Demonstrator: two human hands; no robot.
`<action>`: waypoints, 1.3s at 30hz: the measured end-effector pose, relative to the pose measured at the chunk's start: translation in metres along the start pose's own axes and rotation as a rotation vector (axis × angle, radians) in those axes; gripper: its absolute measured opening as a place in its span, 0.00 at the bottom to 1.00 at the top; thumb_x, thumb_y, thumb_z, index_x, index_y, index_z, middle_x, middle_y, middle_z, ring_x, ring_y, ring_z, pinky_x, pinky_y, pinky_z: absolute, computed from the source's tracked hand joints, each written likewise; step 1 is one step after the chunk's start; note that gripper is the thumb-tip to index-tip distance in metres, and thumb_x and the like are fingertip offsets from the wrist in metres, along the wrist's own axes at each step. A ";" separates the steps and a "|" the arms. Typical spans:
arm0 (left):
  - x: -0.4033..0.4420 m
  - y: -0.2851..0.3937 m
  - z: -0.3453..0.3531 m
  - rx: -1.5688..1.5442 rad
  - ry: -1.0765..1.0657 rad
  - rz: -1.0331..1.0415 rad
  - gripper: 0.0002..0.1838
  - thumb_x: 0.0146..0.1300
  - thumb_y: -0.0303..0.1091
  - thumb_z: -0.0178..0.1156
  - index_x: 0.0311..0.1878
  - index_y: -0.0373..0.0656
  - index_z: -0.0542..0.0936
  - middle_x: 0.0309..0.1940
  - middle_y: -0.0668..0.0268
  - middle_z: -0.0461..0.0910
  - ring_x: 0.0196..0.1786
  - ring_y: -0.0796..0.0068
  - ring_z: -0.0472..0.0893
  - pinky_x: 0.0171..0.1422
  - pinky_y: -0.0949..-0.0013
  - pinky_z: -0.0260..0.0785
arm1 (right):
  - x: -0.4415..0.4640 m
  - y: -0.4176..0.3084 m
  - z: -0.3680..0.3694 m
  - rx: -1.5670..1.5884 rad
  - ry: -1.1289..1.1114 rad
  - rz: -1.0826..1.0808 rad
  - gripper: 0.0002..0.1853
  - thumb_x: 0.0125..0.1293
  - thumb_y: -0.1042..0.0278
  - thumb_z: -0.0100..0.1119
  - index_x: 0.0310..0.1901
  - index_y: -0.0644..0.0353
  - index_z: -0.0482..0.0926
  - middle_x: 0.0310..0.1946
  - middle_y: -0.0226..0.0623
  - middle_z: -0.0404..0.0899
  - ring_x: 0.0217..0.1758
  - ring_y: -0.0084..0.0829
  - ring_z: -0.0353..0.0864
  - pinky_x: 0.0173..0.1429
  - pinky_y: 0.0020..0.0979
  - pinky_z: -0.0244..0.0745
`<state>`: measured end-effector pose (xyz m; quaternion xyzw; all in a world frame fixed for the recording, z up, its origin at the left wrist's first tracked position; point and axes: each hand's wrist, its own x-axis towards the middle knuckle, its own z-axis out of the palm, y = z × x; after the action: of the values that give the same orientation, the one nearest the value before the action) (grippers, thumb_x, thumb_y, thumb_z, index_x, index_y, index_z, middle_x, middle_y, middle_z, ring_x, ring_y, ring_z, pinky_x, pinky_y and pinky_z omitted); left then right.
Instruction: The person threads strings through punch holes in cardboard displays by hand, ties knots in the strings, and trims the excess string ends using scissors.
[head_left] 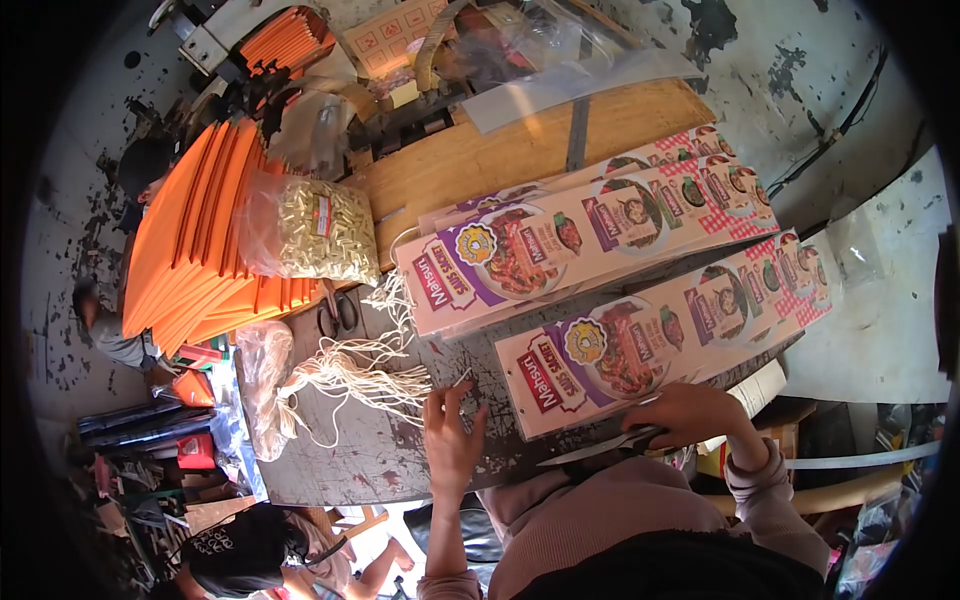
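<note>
My left hand (452, 445) is over the dark, worn table edge, its fingers closed on what looks like the end of a white cord. Beside it lies a loose bundle of white cords (350, 372). In my right hand (692, 414) is a pair of scissors (590, 452), the long blade pointing left, the handle partly hidden by my fingers. Under and beyond that hand lies a printed sauce-sachet card stack (620, 355) in a clear sleeve. A second printed stack (590, 235) lies behind it, with white cord at its left end.
Orange folded sheets (200, 230) stand at the left, next to a clear bag of small gold-coloured pieces (325, 230). Black-handled scissors (338, 315) lie below the bag. A wooden board (450, 165) and plastic sheet (580, 90) are behind. Another person (240, 555) sits lower left.
</note>
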<state>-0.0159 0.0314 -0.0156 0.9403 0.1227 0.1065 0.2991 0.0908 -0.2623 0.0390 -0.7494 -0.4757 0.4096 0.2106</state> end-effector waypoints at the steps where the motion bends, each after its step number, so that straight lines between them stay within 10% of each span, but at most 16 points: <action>1: -0.001 0.000 0.000 -0.001 -0.001 0.000 0.18 0.48 0.27 0.64 0.45 0.41 0.74 0.40 0.55 0.71 0.45 0.55 0.73 0.48 0.59 0.67 | 0.001 -0.001 0.004 -0.017 -0.003 0.024 0.22 0.50 0.65 0.63 0.48 0.54 0.70 0.32 0.40 0.77 0.36 0.45 0.77 0.40 0.39 0.71; 9: 0.004 -0.009 0.000 0.375 0.154 -0.004 0.15 0.51 0.26 0.60 0.44 0.44 0.74 0.37 0.60 0.72 0.41 0.60 0.73 0.45 0.59 0.64 | -0.003 -0.011 0.025 -0.021 0.172 0.119 0.20 0.50 0.66 0.62 0.44 0.55 0.67 0.29 0.41 0.75 0.37 0.46 0.77 0.36 0.41 0.72; 29: 0.008 0.014 -0.010 0.027 0.098 0.025 0.12 0.48 0.20 0.60 0.38 0.41 0.76 0.27 0.63 0.75 0.30 0.66 0.77 0.37 0.65 0.69 | 0.002 -0.023 0.051 -0.693 0.343 0.105 0.06 0.48 0.69 0.55 0.29 0.58 0.72 0.24 0.31 0.72 0.33 0.30 0.78 0.32 0.28 0.73; 33: -0.005 0.057 -0.026 -0.560 -0.091 0.074 0.11 0.47 0.19 0.61 0.36 0.39 0.77 0.28 0.62 0.74 0.32 0.65 0.77 0.35 0.68 0.70 | 0.019 -0.047 0.022 -0.180 0.650 -0.131 0.14 0.48 0.68 0.62 0.39 0.56 0.78 0.33 0.29 0.75 0.37 0.30 0.77 0.37 0.28 0.74; 39: -0.004 0.084 -0.010 -0.546 -0.241 0.222 0.10 0.47 0.20 0.62 0.35 0.36 0.76 0.31 0.60 0.73 0.33 0.63 0.77 0.36 0.68 0.70 | 0.048 -0.060 0.006 0.315 0.847 -0.300 0.13 0.51 0.71 0.63 0.41 0.57 0.80 0.39 0.32 0.77 0.38 0.30 0.77 0.42 0.28 0.73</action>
<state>-0.0084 -0.0311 0.0412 0.8386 -0.0504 0.0552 0.5396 0.0637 -0.1926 0.0586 -0.7323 -0.3831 0.1002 0.5540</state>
